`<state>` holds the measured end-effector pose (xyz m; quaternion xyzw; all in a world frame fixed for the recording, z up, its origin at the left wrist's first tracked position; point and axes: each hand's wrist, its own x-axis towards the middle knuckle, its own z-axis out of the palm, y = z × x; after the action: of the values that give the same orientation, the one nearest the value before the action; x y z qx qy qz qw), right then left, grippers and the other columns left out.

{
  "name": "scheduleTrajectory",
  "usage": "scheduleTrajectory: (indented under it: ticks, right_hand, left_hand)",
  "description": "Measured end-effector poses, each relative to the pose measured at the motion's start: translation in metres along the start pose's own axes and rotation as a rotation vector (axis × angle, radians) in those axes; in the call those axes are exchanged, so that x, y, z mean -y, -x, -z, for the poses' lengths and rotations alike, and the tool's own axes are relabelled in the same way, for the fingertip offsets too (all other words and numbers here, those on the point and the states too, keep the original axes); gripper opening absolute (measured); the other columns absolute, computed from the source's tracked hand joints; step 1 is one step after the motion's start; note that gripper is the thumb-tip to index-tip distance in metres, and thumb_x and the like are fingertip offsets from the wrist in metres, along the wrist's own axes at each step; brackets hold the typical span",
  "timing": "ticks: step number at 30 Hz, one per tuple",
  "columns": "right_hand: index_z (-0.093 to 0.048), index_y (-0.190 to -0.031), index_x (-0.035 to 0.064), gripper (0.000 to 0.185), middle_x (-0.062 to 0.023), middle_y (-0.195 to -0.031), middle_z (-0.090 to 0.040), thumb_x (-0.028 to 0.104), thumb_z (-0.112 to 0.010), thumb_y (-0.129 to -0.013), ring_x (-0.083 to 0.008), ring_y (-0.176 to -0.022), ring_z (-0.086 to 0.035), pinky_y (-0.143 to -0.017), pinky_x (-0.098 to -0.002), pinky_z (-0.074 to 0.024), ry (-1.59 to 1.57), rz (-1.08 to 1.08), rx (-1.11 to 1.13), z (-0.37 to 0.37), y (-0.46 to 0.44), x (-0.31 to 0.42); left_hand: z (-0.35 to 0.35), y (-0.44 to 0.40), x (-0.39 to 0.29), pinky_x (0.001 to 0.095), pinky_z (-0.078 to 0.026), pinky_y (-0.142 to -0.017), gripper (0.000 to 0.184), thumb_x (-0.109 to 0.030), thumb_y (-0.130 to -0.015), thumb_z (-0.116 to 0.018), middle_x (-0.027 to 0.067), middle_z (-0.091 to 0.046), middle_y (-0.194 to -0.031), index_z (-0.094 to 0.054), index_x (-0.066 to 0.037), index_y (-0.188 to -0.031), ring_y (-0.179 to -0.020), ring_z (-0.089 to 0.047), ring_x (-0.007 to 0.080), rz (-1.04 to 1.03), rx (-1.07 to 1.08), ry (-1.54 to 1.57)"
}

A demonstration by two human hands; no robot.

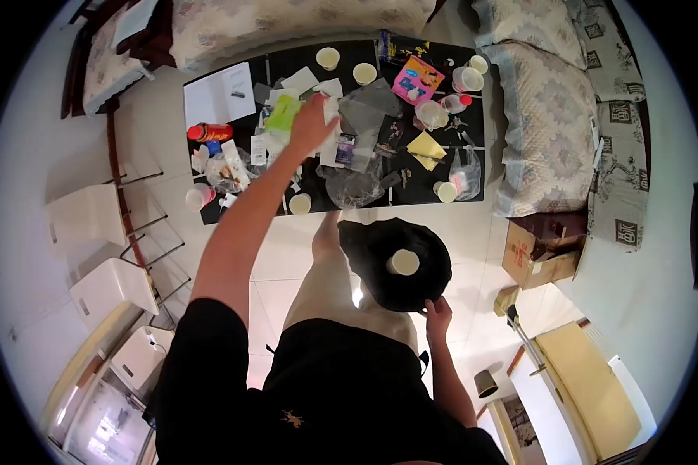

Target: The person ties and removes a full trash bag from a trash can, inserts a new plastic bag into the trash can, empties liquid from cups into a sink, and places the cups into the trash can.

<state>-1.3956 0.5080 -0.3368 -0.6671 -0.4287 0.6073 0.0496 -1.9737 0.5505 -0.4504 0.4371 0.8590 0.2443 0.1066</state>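
My left hand (pixel 312 128) reaches over the black table, right beside a bright green packet (pixel 285 113). Its thumb and fingers look apart, above crumpled white tissues (pixel 327 147); the fingertips are small and partly hidden. Down by my right leg, my right hand (pixel 438 316) pinches the rim of a black plastic bag (pixel 376 279), which hangs with its mouth up. Inside that bag a pale paper cup (pixel 402 263) is visible. A grey, see-through plastic sheet (pixel 362 108) spreads over the table to the right of my left hand.
The cluttered black table (pixel 287 70) holds a red bottle (pixel 209 132), an open notebook (pixel 219 94), a pink box (pixel 417 80), a yellow paper (pixel 426 150) and several paper cups. Sofas border it behind and right. White chairs (pixel 89 217) stand left; a cardboard box (pixel 539 260) sits right.
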Motion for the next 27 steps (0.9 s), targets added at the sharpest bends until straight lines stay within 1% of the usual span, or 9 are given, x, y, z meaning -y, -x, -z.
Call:
scheduleTrajectory:
  ticks: [3,5,8,9,11,14,17,21,27]
  right_hand:
    - [-0.063,-0.107,-0.0008,0.014,-0.0057,-0.098,-0.067,0.001,-0.059,-0.093,-0.0153,-0.089,-0.067,-0.077,-0.0340,-0.0617,-0.055,-0.047,-0.083,-0.005,0.006,0.011]
    - [-0.062,-0.112,0.0002,0.018,-0.0053,-0.101,-0.068,0.001,-0.058,-0.094,-0.0148,-0.090,-0.067,-0.077,-0.0326,-0.0608,-0.039,-0.102,-0.116,-0.006,0.011,0.017]
    - [-0.061,-0.116,0.0007,0.021,-0.0059,-0.103,-0.068,0.000,-0.056,-0.095,-0.0156,-0.089,-0.067,-0.076,-0.0326,-0.0609,-0.132,-0.148,-0.188,-0.021,0.012,0.036]
    - [-0.060,-0.117,0.0009,0.022,-0.0060,-0.104,-0.068,0.000,-0.055,-0.095,-0.0159,-0.089,-0.067,-0.076,-0.0325,-0.0609,-0.145,-0.178,-0.197,-0.021,0.012,0.039]
    - [-0.061,-0.116,0.0015,0.022,-0.0055,-0.103,-0.068,0.001,-0.055,-0.095,-0.0151,-0.089,-0.067,-0.074,-0.0318,-0.0607,-0.188,-0.204,-0.224,-0.026,0.014,0.041]
    - [-0.062,-0.112,0.0019,0.018,-0.0059,-0.101,-0.069,0.001,-0.057,-0.094,-0.0143,-0.087,-0.068,-0.073,-0.0307,-0.0609,-0.236,-0.234,-0.267,-0.030,0.015,0.047]
    - [-0.062,-0.115,0.0034,0.021,-0.0043,-0.100,-0.068,0.002,-0.054,-0.096,-0.0147,-0.086,-0.067,-0.072,-0.0328,-0.0604,-0.286,-0.260,-0.298,-0.034,0.017,0.049]
    - [-0.061,-0.115,0.0040,0.020,-0.0044,-0.100,-0.068,0.004,-0.055,-0.096,-0.0148,-0.084,-0.068,-0.071,-0.0329,-0.0606,-0.297,-0.261,-0.323,-0.032,0.014,0.049]
    - [-0.060,-0.117,0.0046,0.021,-0.0041,-0.097,-0.068,0.007,-0.056,-0.096,-0.0158,-0.084,-0.069,-0.073,-0.0342,-0.0612,-0.345,-0.270,-0.381,-0.016,0.016,0.050]
  left_hand:
    - [-0.037,-0.099,0.052,0.0487,-0.052,-0.094,0.065,-0.040,-0.083,-0.075,0.0158,-0.059,-0.125,-0.052,-0.006,-0.132,-0.114,-0.058,0.0372,0.077,0.073,-0.146]
    - [-0.053,-0.151,0.065,0.0534,-0.053,-0.092,0.073,-0.041,-0.082,-0.077,0.0143,-0.053,-0.137,-0.046,-0.015,-0.143,-0.119,-0.056,0.0388,0.128,0.139,-0.220]
    - [-0.095,-0.198,0.097,0.0593,-0.052,-0.094,0.088,-0.042,-0.081,-0.079,0.0085,-0.033,-0.158,-0.029,-0.040,-0.154,-0.131,-0.046,0.0435,0.064,0.147,-0.340]
    - [-0.104,-0.206,0.102,0.0586,-0.052,-0.095,0.088,-0.040,-0.081,-0.080,0.0079,-0.035,-0.157,-0.030,-0.040,-0.153,-0.130,-0.048,0.0438,0.059,0.188,-0.373]
    - [-0.111,-0.213,0.107,0.0535,-0.058,-0.088,0.083,-0.038,-0.083,-0.078,0.0111,-0.043,-0.150,-0.034,-0.031,-0.153,-0.120,-0.056,0.0425,0.040,0.304,-0.483]
    - [-0.100,-0.221,0.111,0.0517,-0.055,-0.092,0.075,-0.029,-0.078,-0.080,0.0092,-0.052,-0.139,-0.047,-0.027,-0.145,-0.116,-0.058,0.0390,0.048,0.317,-0.281]
    - [-0.066,-0.217,0.074,0.0477,-0.056,-0.089,0.069,-0.027,-0.076,-0.079,0.0085,-0.056,-0.128,-0.053,-0.020,-0.139,-0.111,-0.060,0.0347,-0.118,0.255,-0.177]
    - [-0.042,-0.200,0.009,0.0445,-0.057,-0.088,0.067,-0.029,-0.075,-0.076,0.0060,-0.057,-0.127,-0.054,-0.019,-0.138,-0.108,-0.061,0.0319,-0.270,0.255,-0.097]
    - [-0.111,-0.203,0.008,0.0436,-0.057,-0.089,0.064,-0.027,-0.079,-0.078,0.0056,-0.057,-0.131,-0.055,-0.017,-0.138,-0.110,-0.062,0.0305,-0.228,0.425,-0.195]
